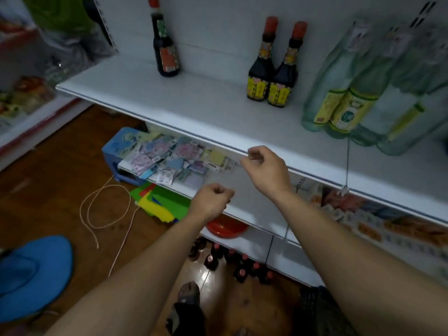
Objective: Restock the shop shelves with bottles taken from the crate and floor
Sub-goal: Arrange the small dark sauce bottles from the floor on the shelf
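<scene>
Reaching forward, I hold both arms out, hands apart: left hand [213, 202] balled lower down, right hand [264, 166] curled beside the upper shelf [169, 122] front lip, both holding nothing. Bare board lies between the lone sauce bottle [164, 49] and the sauce bottle pair [271, 76]. Red-capped bottles [240, 265] stand on the floor below.

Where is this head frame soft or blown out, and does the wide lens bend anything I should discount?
Head view: dim overall; the clear bottles at right and the packaged goods at far left are smeared; the two yellow-labelled dark sauce bottles read fairly sharp; a glare patch sits on the wooden floor; bottle tops splay outward toward the frame edges, a wide-angle effect.
</scene>
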{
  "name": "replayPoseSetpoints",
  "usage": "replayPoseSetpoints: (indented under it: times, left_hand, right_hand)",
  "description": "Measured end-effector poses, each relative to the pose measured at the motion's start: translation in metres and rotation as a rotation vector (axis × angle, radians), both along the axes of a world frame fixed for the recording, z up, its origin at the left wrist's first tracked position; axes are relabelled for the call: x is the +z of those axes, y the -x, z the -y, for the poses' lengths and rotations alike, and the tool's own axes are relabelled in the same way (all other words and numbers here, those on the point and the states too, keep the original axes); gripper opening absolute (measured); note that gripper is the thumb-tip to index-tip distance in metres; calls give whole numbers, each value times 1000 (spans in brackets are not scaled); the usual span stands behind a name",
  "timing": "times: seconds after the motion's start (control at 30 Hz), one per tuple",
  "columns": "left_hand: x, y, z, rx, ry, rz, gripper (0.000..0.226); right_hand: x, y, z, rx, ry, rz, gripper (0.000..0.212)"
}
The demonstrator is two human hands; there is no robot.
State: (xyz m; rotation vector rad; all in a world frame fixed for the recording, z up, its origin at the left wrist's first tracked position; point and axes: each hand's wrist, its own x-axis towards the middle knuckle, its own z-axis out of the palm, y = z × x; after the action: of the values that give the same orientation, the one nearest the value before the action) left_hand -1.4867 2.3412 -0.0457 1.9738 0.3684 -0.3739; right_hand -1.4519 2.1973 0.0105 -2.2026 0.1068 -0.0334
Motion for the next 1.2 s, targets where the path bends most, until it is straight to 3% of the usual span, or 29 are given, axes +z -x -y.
replayPoseSetpoints:
  times: [0.3,0.7,0.9,1.03,1.2]
  left_hand:
    - [-137,61,16,-30,-117,-305,34]
    - [-371,76,24,-190,-211,-572,33]
    - [-483,78,29,-211,-343,-573,24]
    - [-551,73,16,-93,-347,-554,49]
    - [-601,64,3,128,-280,-490,63]
  right_hand:
    - [-115,47,30,2,53,-233,36]
    - [-360,95,63,-107,120,-553,35]
    - [-493,117,67,-106,169,-687,35]
    - [-566,121,58,-90,160,-718,42]
    - [-633,126,46,-132,159,-739,54]
